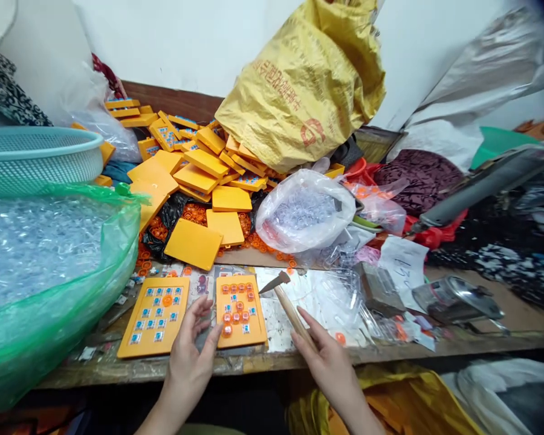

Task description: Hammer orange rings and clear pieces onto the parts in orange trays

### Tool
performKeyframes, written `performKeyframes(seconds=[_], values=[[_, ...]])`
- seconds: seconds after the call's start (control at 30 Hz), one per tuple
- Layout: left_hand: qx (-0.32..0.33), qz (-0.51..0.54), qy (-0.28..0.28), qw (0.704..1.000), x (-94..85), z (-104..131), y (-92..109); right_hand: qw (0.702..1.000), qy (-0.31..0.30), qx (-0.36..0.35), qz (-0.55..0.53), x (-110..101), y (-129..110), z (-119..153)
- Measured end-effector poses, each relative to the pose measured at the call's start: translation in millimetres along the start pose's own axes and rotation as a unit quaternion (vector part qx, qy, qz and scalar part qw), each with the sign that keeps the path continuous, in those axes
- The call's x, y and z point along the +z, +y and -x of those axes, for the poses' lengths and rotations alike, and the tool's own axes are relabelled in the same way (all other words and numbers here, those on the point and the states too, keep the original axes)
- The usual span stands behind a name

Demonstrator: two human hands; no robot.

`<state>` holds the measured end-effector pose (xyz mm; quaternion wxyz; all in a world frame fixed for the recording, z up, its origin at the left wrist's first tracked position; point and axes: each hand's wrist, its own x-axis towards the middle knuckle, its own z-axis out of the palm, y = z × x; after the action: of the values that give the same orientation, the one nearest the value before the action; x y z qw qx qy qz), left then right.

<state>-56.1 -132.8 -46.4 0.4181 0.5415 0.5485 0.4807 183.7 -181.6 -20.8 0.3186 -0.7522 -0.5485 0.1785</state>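
My right hand (329,356) is wrapped around the wooden handle of a small hammer (294,314), whose dark metal head points left over the worktop. Beside the hammer lies an orange-yellow square panel (233,290) with blue-centred square pieces and several translucent orange rings (239,306) set on it. My left hand (194,335) is open, thumb apart from the loosely curled fingers, between this panel and another. Its thumb tip is at the panel's left edge; whether it touches I cannot tell. The left panel (138,338) carries rows of blue-centred pieces and one orange ring (167,300).
Behind are a heap of yellow panels (202,178), loose orange rings (194,214) and a white bag of clear pieces (272,226). A green bag (113,266) of clear parts bulges at left under a blue basket (40,157). A metal block (378,290) and metal mug (453,299) stand right.
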Motion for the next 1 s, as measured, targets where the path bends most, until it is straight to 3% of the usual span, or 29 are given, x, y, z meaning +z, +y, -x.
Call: performKeyframes(seconds=[0.1, 0.23, 0.43, 0.53, 0.6, 0.67, 0.77, 0.83, 0.93, 1.0], values=[[-0.009, -0.029, -0.03, 0.999, 5.0, -9, -4, 0.985, -0.006, -0.06, 0.163, 0, 16, -5], [-0.003, -0.077, -0.052, 0.996, 11.8, -17, -13, 0.938, 0.042, -0.123, 0.321, 2, 4, -13], [-0.042, -0.054, -0.062, 0.996, 21.8, -19, -12, 0.961, 0.047, -0.203, 0.184, 56, -28, -2], [-0.081, 0.034, -0.072, 0.994, 27.0, -22, 4, 0.982, 0.035, -0.164, 0.092, 78, -38, 6], [-0.111, 0.125, -0.055, 0.984, 29.5, -25, 17, 0.99, 0.027, -0.13, 0.046, 80, -41, 8], [-0.162, 0.197, -0.042, 0.966, 30.2, -26, 30, 0.993, 0.016, -0.115, 0.009, 71, -42, 9], [-0.256, 0.28, -0.113, 0.918, 26.4, -26, 43, 0.991, -0.038, -0.132, -0.008, 41, -39, 3], [-0.31, 0.324, -0.151, 0.881, 22.2, -24, 46, 0.99, -0.033, -0.133, 0.041, 13, -32, -13], [-0.375, 0.371, -0.126, 0.84, 18.5, -19, 47, 0.985, 0.072, -0.082, 0.135, -28, -25, -61], [-0.403, 0.397, -0.105, 0.818, 19.0, -15, 50, 0.978, 0.1, -0.083, 0.163, -44, -27, -107]])
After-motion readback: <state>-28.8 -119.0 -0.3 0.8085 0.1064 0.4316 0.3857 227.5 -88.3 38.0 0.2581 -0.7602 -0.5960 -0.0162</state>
